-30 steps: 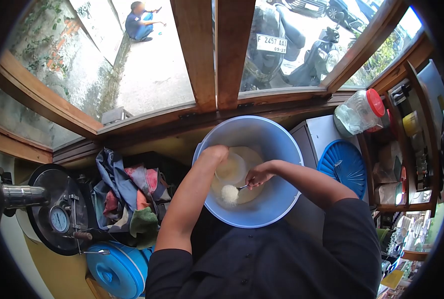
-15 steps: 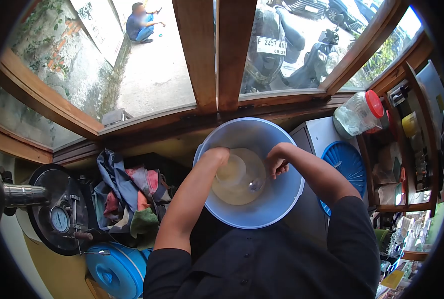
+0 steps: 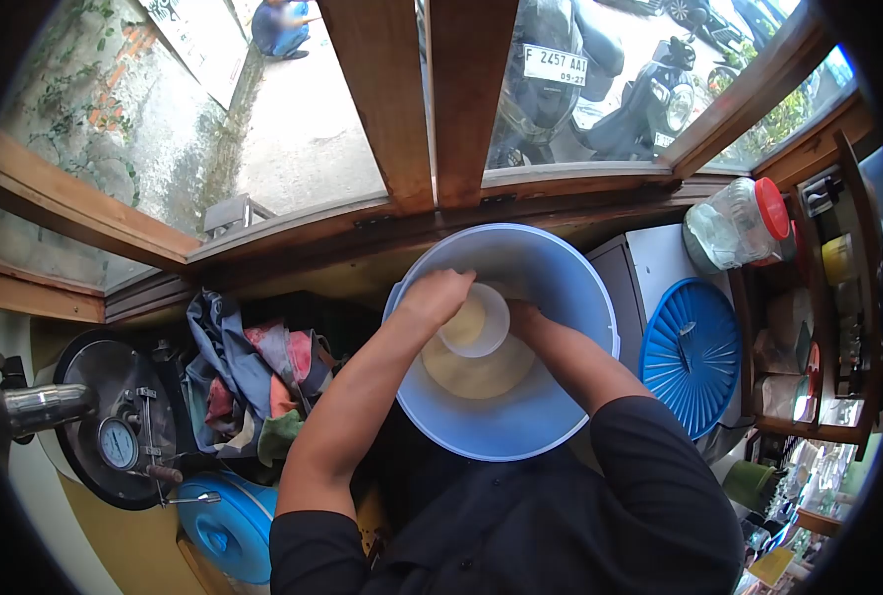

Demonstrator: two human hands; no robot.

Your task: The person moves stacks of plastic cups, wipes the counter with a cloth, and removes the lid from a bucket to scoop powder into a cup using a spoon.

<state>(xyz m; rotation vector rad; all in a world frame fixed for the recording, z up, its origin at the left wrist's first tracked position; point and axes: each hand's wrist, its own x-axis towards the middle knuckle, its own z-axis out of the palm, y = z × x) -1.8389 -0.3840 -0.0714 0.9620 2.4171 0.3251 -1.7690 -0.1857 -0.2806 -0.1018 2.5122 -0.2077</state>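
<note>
A deep blue bucket (image 3: 575,382) stands in front of me with pale beige, loose contents (image 3: 476,377) at its bottom. My left hand (image 3: 443,296) is inside it, closed on the rim of a translucent white tub (image 3: 496,332) that holds some of the same pale stuff. The tub is held over the contents. On the tub's other side is my right hand (image 3: 525,321), its fingers curled and partly covered by the tub. A metal ladle was in that hand half a second earlier; its bowl is hidden now.
Right of the bucket lies a blue ribbed lid (image 3: 694,357), near a clear jar with a red cap (image 3: 734,226). Crumpled cloths (image 3: 253,367), a black lid with a gauge (image 3: 117,436) and a blue lidded container (image 3: 228,531) are left. Wood-framed windows (image 3: 402,99) rise behind.
My right hand has moved left from the bucket's right side up to the tub, and the ladle has gone out of sight. The tub has shifted slightly right and looks higher.
</note>
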